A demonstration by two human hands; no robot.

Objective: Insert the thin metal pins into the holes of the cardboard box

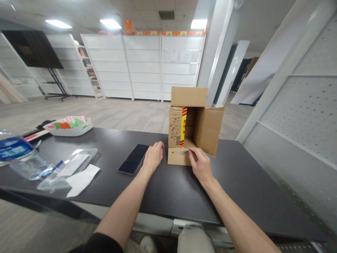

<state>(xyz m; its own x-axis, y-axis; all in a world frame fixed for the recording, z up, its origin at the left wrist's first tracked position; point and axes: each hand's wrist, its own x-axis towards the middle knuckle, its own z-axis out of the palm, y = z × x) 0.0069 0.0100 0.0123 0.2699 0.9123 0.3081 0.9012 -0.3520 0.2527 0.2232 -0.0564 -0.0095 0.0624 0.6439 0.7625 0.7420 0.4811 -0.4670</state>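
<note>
An open cardboard box [207, 126] lies on its side on the dark table, its mouth facing me. Small grey metal heads, which look like screws, dot its left flap [173, 126]. A row of similar pieces crosses the bottom flap [179, 161], beside a few small dark holes. My right hand [202, 163] is at that flap, thumb and forefinger pinched at the row's right end; what they hold is too small to name. A thin metal rod [184, 173] lies below the flap. My left hand [154, 156] rests between phone and box, fingers curled, its inside hidden.
A black phone [134, 159] lies left of my left hand. Farther left are a clear plastic case [81, 162], a torn white paper [83, 179], a water bottle [28, 158] and a white tray [71, 130] with colourful contents. A perforated white panel [302, 116] stands on the right.
</note>
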